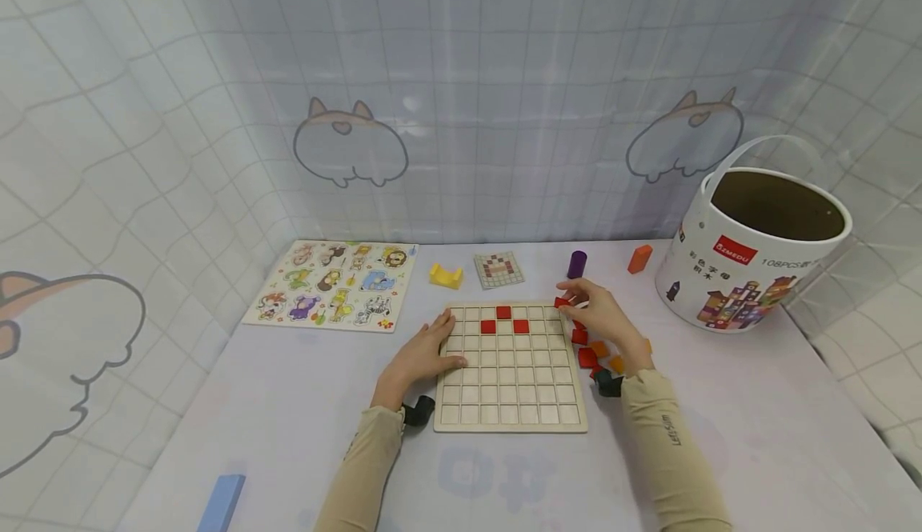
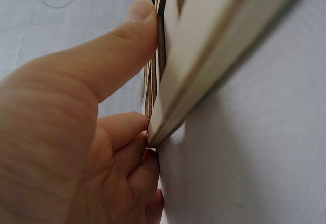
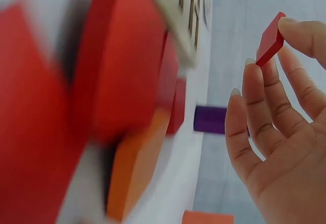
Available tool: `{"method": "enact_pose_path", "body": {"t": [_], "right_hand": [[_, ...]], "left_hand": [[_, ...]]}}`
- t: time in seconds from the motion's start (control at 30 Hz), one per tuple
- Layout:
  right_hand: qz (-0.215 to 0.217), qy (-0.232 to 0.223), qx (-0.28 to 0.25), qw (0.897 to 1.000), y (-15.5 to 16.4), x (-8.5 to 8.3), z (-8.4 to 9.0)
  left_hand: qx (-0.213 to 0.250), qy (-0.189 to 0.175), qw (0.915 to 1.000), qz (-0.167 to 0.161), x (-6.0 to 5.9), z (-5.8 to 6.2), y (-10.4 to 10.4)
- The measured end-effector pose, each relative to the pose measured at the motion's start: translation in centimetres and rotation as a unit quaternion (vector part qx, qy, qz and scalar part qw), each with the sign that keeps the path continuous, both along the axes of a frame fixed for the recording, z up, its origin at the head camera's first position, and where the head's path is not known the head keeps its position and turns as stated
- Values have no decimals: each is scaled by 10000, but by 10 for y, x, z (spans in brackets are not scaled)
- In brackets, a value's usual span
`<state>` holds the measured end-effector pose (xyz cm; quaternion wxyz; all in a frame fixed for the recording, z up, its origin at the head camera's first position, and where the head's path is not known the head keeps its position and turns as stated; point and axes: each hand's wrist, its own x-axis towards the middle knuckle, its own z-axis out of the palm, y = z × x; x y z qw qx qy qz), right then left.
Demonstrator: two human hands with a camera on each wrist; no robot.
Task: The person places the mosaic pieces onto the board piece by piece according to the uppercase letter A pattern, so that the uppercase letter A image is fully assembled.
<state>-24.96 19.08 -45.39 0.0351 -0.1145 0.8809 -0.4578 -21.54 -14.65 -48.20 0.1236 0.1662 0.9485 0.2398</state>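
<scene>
My right hand (image 1: 603, 318) pinches a small red square tile (image 3: 270, 39) between thumb and fingertips, raised near the grid board's top right corner. The pale wooden grid board (image 1: 499, 394) lies flat in front of me. Three red tiles sit in its cells: one at the top (image 1: 503, 312), one lower left (image 1: 488, 326) and one lower right (image 1: 521, 326). Against the board's left edge rests my left hand (image 1: 419, 356), its thumb on the grid and its other fingers along the rim. Loose red tiles (image 1: 587, 358) and orange tiles (image 1: 600, 349) lie beneath my right hand, beside the board.
Behind the board are a yellow block (image 1: 446, 277), a patterned grid card (image 1: 499, 270), a purple cylinder (image 1: 577, 265) and an orange block (image 1: 639, 259). An animal puzzle (image 1: 331, 286) lies back left. A white bucket (image 1: 749, 256) stands right; a blue block (image 1: 221, 503) lies front left.
</scene>
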Motion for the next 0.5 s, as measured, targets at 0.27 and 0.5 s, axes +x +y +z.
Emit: {"method": "enact_pose_path", "body": {"t": [0.27,0.5], "right_hand": [[349,64,-197,9992,-29,-6,6],[603,115,-347,9975,-58,-8,10]], "left_hand": [[1,6,10000,-22,-1,-2,0],[2,11,10000,0,-1,-3,0]]}}
